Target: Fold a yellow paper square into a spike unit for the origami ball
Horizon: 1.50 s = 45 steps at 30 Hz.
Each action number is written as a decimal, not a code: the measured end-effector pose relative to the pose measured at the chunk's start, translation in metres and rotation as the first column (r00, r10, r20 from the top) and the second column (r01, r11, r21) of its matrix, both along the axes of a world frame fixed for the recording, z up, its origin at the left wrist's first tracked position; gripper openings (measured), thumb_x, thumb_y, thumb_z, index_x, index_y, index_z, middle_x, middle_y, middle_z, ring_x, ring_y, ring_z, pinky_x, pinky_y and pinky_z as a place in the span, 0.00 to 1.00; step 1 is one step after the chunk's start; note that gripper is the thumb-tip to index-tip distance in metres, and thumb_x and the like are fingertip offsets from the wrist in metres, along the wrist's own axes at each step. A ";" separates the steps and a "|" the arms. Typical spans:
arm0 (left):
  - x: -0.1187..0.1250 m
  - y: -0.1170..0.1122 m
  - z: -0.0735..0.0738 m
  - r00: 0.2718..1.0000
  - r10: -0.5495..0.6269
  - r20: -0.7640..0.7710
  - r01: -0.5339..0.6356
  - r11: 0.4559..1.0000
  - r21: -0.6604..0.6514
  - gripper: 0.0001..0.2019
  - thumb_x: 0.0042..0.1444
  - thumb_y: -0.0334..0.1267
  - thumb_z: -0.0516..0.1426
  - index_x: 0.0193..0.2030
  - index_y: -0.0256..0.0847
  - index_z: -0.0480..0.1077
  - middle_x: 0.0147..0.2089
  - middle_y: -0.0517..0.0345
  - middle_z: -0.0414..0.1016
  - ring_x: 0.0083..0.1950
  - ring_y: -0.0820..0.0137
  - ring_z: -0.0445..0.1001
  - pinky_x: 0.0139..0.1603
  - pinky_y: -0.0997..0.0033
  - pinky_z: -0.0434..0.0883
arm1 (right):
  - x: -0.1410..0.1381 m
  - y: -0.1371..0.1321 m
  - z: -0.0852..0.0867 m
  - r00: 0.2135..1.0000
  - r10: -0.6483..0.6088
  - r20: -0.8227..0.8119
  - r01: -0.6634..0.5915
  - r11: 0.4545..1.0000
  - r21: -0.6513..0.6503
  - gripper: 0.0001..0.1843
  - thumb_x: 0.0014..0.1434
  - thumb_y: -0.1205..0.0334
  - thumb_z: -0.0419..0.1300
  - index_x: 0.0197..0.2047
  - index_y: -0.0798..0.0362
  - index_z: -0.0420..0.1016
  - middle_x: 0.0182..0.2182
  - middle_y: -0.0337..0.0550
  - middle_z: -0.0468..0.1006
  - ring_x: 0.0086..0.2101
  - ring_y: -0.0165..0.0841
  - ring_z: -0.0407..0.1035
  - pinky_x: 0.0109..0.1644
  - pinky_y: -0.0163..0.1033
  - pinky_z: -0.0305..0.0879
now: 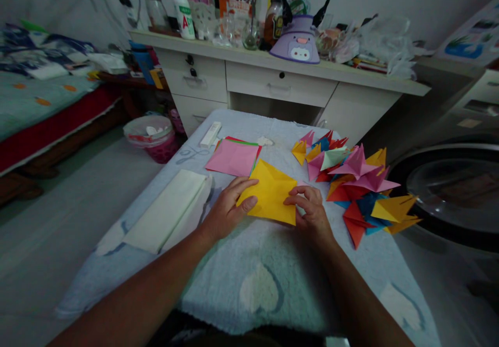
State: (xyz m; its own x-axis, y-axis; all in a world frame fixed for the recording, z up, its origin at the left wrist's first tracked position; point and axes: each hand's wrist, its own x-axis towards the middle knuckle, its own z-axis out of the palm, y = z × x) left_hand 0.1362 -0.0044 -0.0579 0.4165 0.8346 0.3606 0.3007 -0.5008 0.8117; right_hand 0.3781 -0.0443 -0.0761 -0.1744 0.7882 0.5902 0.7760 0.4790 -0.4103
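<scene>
A square sheet of yellow origami paper (273,191) is held between my two hands over the cloth-covered table. My left hand (230,207) grips its left edge, thumb on top and fingers along the far side. At the right edge, my right hand (310,209) pinches the paper with curled fingers. Just beyond the sheet lies a stack of coloured paper squares (234,157), pink on top with red and green edges showing. To the right, a pile of folded paper cranes (358,168) in pink, yellow, red, blue and pale green spreads over the table.
A folded pale sheet (167,207) lies on the left of the table (257,295), and a small white box (211,134) sits at the far left corner. Behind stands a cluttered white desk (280,79). A pink bin (159,149) is left, a washing machine (460,129) right.
</scene>
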 end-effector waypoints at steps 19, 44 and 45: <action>0.004 0.009 -0.014 0.990 0.129 0.051 -0.110 0.954 -0.280 0.22 0.53 0.30 0.54 0.56 0.40 0.69 0.57 0.51 0.71 0.50 0.66 0.73 0.53 0.64 0.70 | 0.007 0.003 0.004 0.990 0.116 -0.084 -0.121 0.991 -0.051 0.18 0.53 0.78 0.54 0.37 0.46 0.77 0.41 0.43 0.75 0.44 0.38 0.69 0.50 0.48 0.66; 0.002 0.005 -0.017 0.966 0.127 -0.224 -0.125 0.992 0.024 0.22 0.50 0.25 0.55 0.53 0.42 0.70 0.55 0.51 0.67 0.59 0.61 0.67 0.63 0.55 0.64 | 0.007 -0.001 0.004 0.983 0.180 0.047 -0.169 0.969 -0.179 0.16 0.52 0.77 0.57 0.39 0.49 0.77 0.44 0.47 0.75 0.45 0.39 0.68 0.49 0.48 0.66; 0.002 0.005 -0.018 0.964 0.121 -0.237 -0.115 0.993 0.038 0.23 0.50 0.24 0.54 0.54 0.42 0.69 0.56 0.51 0.66 0.60 0.62 0.66 0.64 0.55 0.64 | 0.007 0.000 0.003 0.983 0.175 0.054 -0.164 0.972 -0.166 0.16 0.53 0.76 0.57 0.38 0.49 0.78 0.43 0.46 0.75 0.44 0.38 0.67 0.49 0.48 0.65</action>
